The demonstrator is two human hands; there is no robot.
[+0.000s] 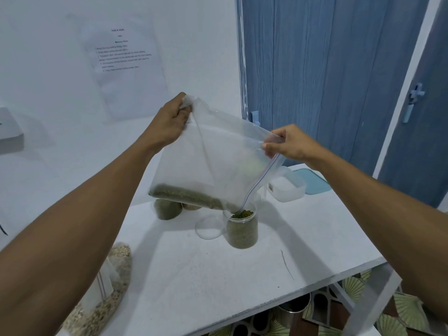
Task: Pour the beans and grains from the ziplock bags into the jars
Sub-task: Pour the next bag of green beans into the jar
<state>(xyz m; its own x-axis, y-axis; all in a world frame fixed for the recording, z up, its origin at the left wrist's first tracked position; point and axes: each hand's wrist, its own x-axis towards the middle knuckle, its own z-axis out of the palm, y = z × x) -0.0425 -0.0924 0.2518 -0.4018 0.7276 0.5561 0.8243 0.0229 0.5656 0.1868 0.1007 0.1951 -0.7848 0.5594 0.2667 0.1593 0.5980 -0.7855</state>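
Note:
A clear ziplock bag hangs tilted over the white table. Green beans lie along its lower edge and run from its open corner into a clear jar, which is filled with green beans nearly to the rim. My left hand grips the bag's raised bottom corner. My right hand pinches the bag's zip edge near the opening. The jar's clear lid lies on the table just left of the jar.
Behind the bag stand a jar of green beans and another jar, partly hidden. A ziplock bag of pale grains lies at the near left. A white box and a teal lid sit at the far right.

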